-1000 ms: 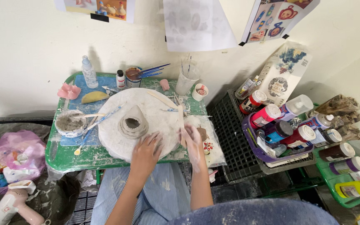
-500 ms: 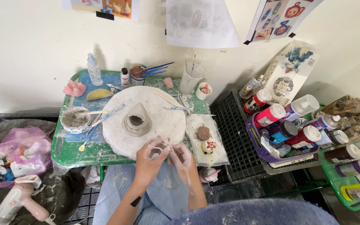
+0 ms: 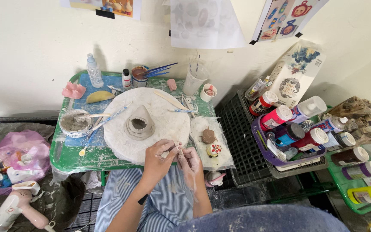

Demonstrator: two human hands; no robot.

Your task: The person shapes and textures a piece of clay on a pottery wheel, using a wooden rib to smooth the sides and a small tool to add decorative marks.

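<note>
Fingertips pinch together over the near rim of the round board [image 3: 121, 124], and between them sits a small pale lump of clay [image 3: 176, 149]. The left hand [image 3: 159, 158] curls around it from the left, fingers narrow and closed on the lump; the right hand [image 3: 190, 160], smeared white, grips the same lump from the other side, fingers bent tight. Both hands hover just at the table's front edge, above the striped blue apron [image 3: 159, 202] on the lap.

Just beyond the hands, in the middle of the board, stands a grey clay cone [image 3: 139, 123], hollow, its opening facing up toward the camera. A long wooden modelling tool [image 3: 169, 99] lies across the board's far right side. Right of the hands, on a plastic sheet [image 3: 200, 129], sit a brown clay piece [image 3: 208, 136] and a painted white-and-red piece [image 3: 214, 149], close beside each other.

Left of the board there's a bowl of grey slip [image 3: 74, 123] with tools resting across it, all on the green tray table [image 3: 67, 159]. At the far edge: a clear bottle [image 3: 94, 71], a cup of blue brushes [image 3: 140, 76], a pink mould [image 3: 74, 90].

Off to the right, a purple basket [image 3: 265, 150] crowded with paint bottles. Down at bottom left, a pink hair dryer [image 3: 16, 208] on the floor.
</note>
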